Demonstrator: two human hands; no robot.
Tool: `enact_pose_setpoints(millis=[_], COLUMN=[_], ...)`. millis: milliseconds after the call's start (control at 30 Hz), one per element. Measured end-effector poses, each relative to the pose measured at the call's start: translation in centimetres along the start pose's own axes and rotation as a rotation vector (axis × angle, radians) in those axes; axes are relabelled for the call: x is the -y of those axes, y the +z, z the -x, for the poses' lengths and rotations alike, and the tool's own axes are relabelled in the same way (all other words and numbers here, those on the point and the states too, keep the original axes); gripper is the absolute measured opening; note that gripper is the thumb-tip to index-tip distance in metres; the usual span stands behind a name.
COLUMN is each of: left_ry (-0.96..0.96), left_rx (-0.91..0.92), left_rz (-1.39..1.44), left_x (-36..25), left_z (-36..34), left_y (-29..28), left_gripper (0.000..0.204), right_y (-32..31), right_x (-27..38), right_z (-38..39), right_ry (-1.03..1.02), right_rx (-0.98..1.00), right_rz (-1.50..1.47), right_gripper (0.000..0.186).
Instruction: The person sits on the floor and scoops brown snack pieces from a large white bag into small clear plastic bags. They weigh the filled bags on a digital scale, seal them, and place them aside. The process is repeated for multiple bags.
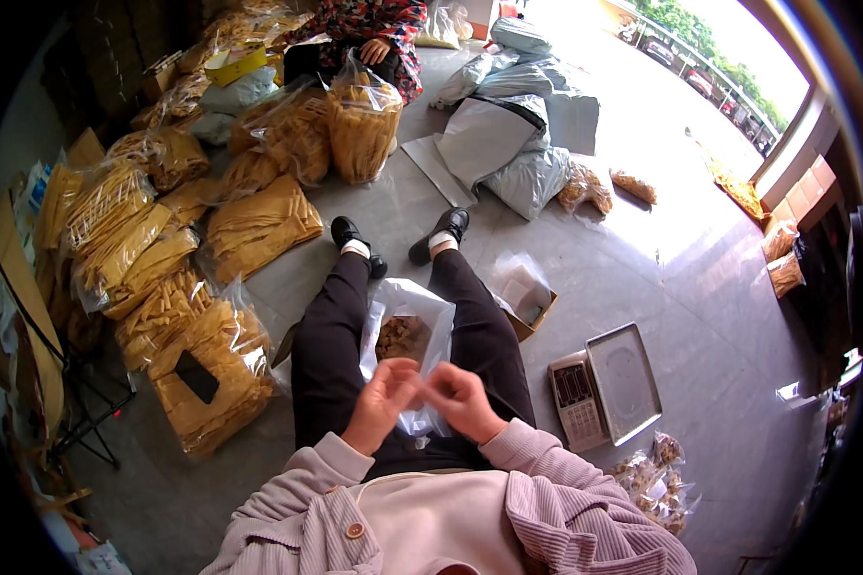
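My left hand [382, 404] and my right hand [465, 402] meet above my lap, fingertips pinched close together. Whatever they pinch, if anything, is too small and blurred to make out. Just beyond them, a white plastic bag [434, 316] stands open between my thighs. Dry brown pieces [402, 338] lie inside it. The bag's near side, behind my hands, is partly hidden by them.
To my right are a scale [577, 402] with a metal tray [625, 379], a small carton [532, 305] holding clear plastic, and filled bags [657, 484]. Tan-filled bags [211, 383] crowd the left, a black flat rectangle [197, 377] on one. Ahead sit grey sacks [527, 177] and another person [374, 43].
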State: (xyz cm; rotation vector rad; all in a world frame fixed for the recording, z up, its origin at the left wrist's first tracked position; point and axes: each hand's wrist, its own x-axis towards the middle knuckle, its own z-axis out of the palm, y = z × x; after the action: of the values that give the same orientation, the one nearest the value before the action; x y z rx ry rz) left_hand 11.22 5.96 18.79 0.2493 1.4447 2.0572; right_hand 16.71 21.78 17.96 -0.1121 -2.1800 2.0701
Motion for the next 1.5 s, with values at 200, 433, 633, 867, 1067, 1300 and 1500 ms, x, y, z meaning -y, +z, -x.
enact_pose_setpoints(millis=[200,433,633,867,1067,1300,1500], left_ry=[-0.048,-0.071,-0.047,0.080,0.263,0.369,0.407], left_rx=[-0.042,-0.020,-0.037,-0.039,-0.073,-0.120,-0.137], left_rz=[-0.140,-0.077,-0.098,-0.239,-0.649,-0.832,-0.894], left_x=[1.0,0.8,0.8,0.7,1.0,0.6,0.5], left_z=[0.1,0.1,-0.1,0.2,0.0,0.0,-0.2], left_y=[-0.8,-1.2,-1.3,-0.5,-0.7,-0.3,-0.3], left_gripper=[0.017,0.017,0.016,0.010,0.010,0.010,0.011], right_y=[1.2,0.7,0.4,0.0,-0.3,0.3,0.3], right_x=[0.3,0.7,1.0,2.5,2.5,1.6,1.7], right_z=[0.4,0.3,0.4,0.6,0.6,0.9,0.7], right_ry=[-0.081,-0.059,-0.043,-0.122,-0.293,-0.224,-0.231], right_rx=[0.050,0.061,0.028,-0.013,0.026,0.030,0.023], right_rz=[0.142,0.146,0.088,0.336,0.658,0.837,0.830], right_gripper=[0.020,0.022,0.023,0.013,0.016,0.018,0.017])
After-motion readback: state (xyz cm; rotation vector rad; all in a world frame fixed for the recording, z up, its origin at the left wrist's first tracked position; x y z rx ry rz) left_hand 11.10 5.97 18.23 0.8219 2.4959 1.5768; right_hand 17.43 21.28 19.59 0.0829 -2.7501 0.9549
